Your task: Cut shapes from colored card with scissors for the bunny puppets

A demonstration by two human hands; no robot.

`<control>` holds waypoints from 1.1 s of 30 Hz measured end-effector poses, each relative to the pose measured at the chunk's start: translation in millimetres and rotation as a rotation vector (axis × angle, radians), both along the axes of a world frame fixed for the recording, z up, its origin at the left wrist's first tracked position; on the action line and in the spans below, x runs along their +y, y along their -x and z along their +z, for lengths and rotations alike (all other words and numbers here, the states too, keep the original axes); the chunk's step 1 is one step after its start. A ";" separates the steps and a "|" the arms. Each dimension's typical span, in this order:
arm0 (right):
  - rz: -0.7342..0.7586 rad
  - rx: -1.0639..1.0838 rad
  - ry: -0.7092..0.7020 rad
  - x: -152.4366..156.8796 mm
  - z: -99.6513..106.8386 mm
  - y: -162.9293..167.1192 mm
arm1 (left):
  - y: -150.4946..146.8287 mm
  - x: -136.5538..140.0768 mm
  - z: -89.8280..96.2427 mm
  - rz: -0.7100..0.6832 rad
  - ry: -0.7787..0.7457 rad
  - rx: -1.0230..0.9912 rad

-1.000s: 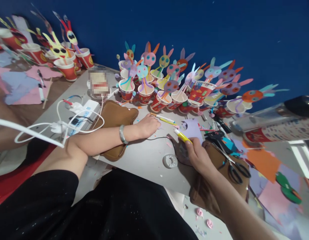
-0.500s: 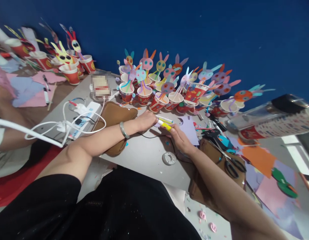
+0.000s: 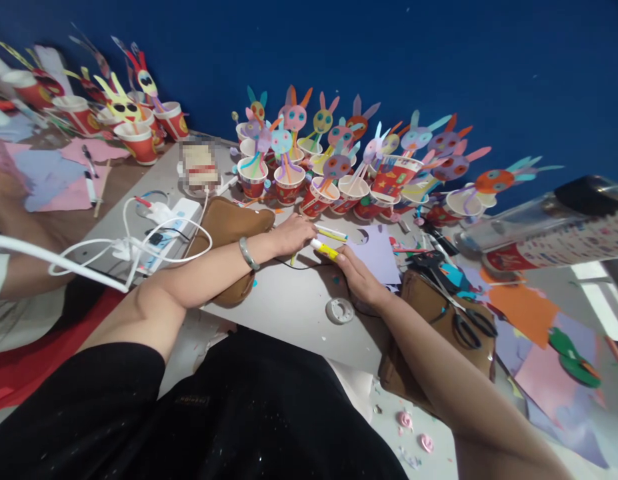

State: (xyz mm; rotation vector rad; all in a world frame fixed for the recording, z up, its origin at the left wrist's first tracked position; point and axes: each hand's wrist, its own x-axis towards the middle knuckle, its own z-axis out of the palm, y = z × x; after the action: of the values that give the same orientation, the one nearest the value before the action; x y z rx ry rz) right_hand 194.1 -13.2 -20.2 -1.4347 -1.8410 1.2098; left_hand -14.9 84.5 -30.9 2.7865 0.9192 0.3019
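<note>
My right hand [image 3: 361, 277] is closed around the yellow end of a yellow-and-white marker [image 3: 325, 250], its white end pointing left toward my other hand. My left hand [image 3: 295, 235], a bangle on its wrist, has its fingers curled just left of that white end. A thin yellow-green piece [image 3: 293, 259] shows below these fingers; what they grip is mostly hidden. Beside the left fingertips is a slim white, blue and yellow pen [image 3: 333, 233]; whether the hand touches it is unclear. A roll of white tape [image 3: 339, 311] lies on the table below my right hand.
Red paper cups [image 3: 319, 200] with rabbit-like paper figures stand along the blue wall. A power strip [image 3: 171, 233] with white cables lies left, near another person's arm [image 3: 31, 260]. Scissors [image 3: 469, 320] rest on a brown pouch [image 3: 413, 313] at right, near a clear bottle [image 3: 529, 213].
My left hand has drawn slightly left, away from the marker's white end. The yellow-green piece now shows under it. My right hand still holds the marker. The view has shifted slightly.
</note>
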 end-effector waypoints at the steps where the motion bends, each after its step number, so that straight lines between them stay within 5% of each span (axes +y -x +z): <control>1: 0.002 0.060 0.037 2.2 0.8 0.2 | 0.0 -0.4 0.6 0.006 0.013 0.011; 7: -0.183 0.389 0.081 15.8 5.4 -4.6 | -0.3 -7.6 0.8 -0.053 -0.004 0.054; 16: -0.403 0.426 0.040 45.0 9.2 -7.8 | -1.3 -20.7 -3.5 -0.161 -0.122 0.067; 29: -0.466 0.227 -0.280 44.1 0.9 -13.9 | 5.0 -18.0 12.6 -0.235 -0.069 0.142; 33: -0.216 0.235 -0.104 39.3 -1.0 -20.0 | 10.9 -14.5 13.2 -0.232 -0.008 0.165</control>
State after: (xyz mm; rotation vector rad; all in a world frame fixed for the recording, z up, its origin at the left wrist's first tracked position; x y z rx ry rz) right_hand 214.0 26.0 -21.2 -1.3332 -1.5261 1.1068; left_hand -25.8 70.0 -17.7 2.9222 0.6164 0.0416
